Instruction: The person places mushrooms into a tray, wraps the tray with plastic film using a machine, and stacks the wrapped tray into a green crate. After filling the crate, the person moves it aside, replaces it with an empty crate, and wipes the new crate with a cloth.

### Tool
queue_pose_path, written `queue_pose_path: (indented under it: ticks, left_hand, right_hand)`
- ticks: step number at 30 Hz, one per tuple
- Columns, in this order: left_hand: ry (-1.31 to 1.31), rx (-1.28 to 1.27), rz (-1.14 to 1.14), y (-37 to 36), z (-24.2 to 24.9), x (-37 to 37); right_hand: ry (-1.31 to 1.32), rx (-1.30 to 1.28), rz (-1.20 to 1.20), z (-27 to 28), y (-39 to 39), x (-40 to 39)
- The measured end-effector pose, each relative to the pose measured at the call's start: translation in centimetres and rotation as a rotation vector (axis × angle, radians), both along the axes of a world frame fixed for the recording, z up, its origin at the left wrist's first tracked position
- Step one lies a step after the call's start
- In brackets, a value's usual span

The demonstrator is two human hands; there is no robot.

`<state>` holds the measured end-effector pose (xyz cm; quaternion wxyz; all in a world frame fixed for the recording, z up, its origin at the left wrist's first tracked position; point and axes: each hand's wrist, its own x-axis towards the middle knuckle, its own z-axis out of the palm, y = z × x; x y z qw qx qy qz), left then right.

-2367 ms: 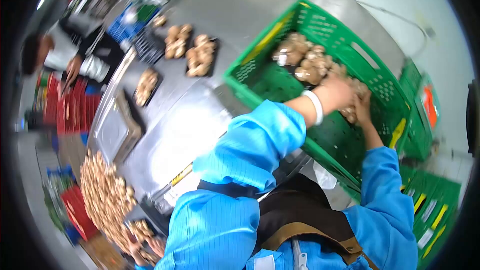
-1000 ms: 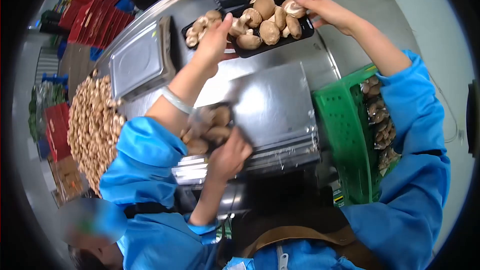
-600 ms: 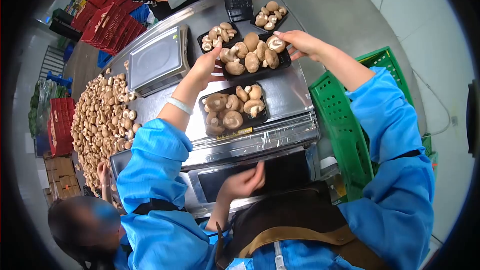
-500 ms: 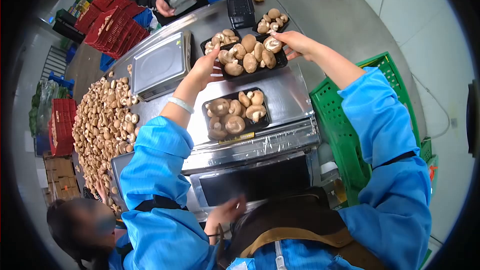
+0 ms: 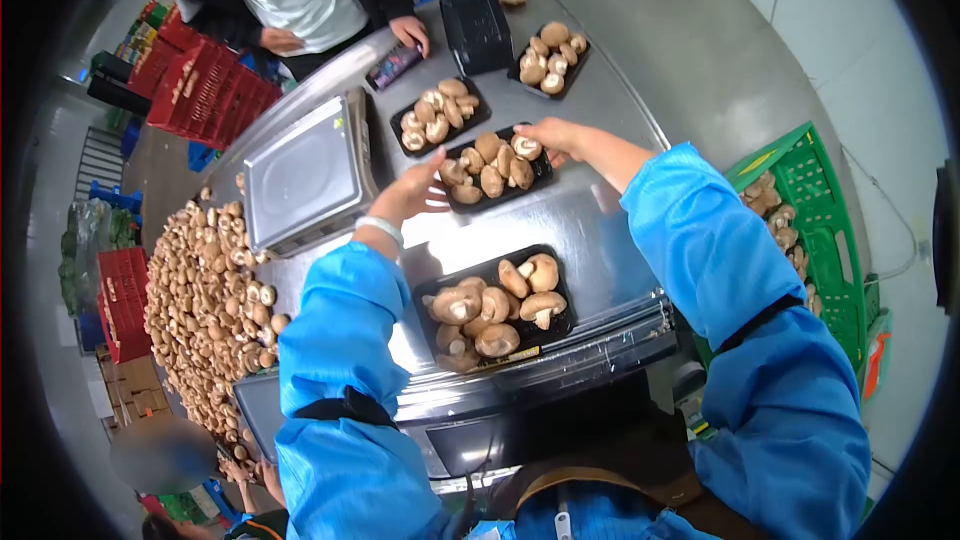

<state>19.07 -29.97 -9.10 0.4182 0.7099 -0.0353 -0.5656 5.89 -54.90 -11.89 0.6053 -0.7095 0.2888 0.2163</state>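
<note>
Both my hands hold a black tray (image 5: 492, 202) of shiitake mushrooms, low over the steel table. My left hand (image 5: 408, 192) grips its left end, thumb at the rim and fingers spread under the side. At the right end my right hand (image 5: 562, 138) pinches the corner beside a pale upturned mushroom (image 5: 526, 147). Behind it lie a second filled tray (image 5: 460, 134) and a third filled tray (image 5: 573, 76). Nearer me, a tray of larger mushrooms (image 5: 458, 304) with a yellow label rests on the shiny steel surface.
A scale (image 5: 305, 175) stands left of the trays, beside a big heap of loose mushrooms (image 5: 205, 290). Black trays (image 5: 477, 32) are stacked at the back. A green crate (image 5: 835, 240) with mushrooms is on my right. Across the table, a person's hand (image 5: 410, 32) touches a phone (image 5: 394, 66).
My hands have lowered the tray; it no longer overlaps the trays behind it. My view has shifted. The person opposite has brought the phone down to the table edge.
</note>
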Motion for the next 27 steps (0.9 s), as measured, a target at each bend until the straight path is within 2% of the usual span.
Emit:
queue_pose_path:
  ticks: [5,6,7,8,9,10,11,12,13,15,17,18,20,21,24,26,27]
  left_hand:
    - [0.088,-0.007,-0.019,1.8,-2.6,0.5]
    - [0.047,0.002,-0.021,2.4,-2.4,0.4]
    - [-0.188,0.026,-0.079,3.2,-2.1,0.3]
    - [-0.353,-0.009,-0.087,4.2,-0.6,0.1]
    - [-0.508,-0.006,-0.105,5.2,0.8,0.1]
    - [-0.641,-0.101,-0.056,6.3,4.8,-2.0]
    - [-0.710,-0.223,-0.022,8.3,7.5,-3.5]
    - [-0.684,-0.260,0.073,10.0,11.2,-5.8]
    - [-0.724,-0.326,0.150,12.9,11.9,-6.9]
    - [-0.870,-0.049,0.205,19.6,12.6,-10.3]
    - [-1.125,0.178,0.363,23.2,11.6,-17.3]
    - [-1.199,0.198,0.306,26.0,9.3,-19.7]
    - [-1.484,0.360,0.037,26.5,8.3,-24.8]
    - [-1.526,0.377,0.043,25.5,7.8,-26.8]
    - [-1.428,0.400,0.087,22.0,6.2,-30.0]
    - [-1.334,0.277,0.110,21.3,7.0,-30.4]
    - [-1.276,0.248,0.104,21.7,7.1,-30.1]
  right_hand:
    - [0.090,-0.009,0.091,-0.5,0.7,-0.5]
    - [0.086,-0.168,0.097,0.0,0.8,-0.6]
    - [-0.075,-0.371,0.214,0.5,0.5,-1.0]
    - [-0.098,-0.723,0.374,1.9,0.4,-0.8]
    - [-0.307,-0.913,0.379,2.7,0.2,-2.2]
    - [-0.448,-0.973,0.378,5.1,0.6,-3.9]
    - [-0.678,-0.921,0.229,7.5,1.6,-6.5]
    - [-0.710,-0.733,0.137,10.0,2.7,-9.3]
    - [-0.742,-0.546,0.044,12.1,4.0,-12.2]
    - [-0.660,-0.354,-0.064,14.3,7.0,-19.2]
    - [-0.553,-0.628,-0.074,14.8,10.1,-25.6]
    - [-0.592,-0.852,-0.010,14.0,11.3,-28.3]
    - [-0.410,-1.062,-0.011,11.8,13.7,-32.4]
    - [-0.405,-1.161,-0.046,11.3,14.9,-32.9]
    - [-0.438,-1.309,-0.095,10.2,17.7,-32.3]
    - [-0.397,-1.199,-0.150,10.7,18.0,-31.7]
    - [-0.363,-1.231,-0.134,11.0,17.9,-32.0]
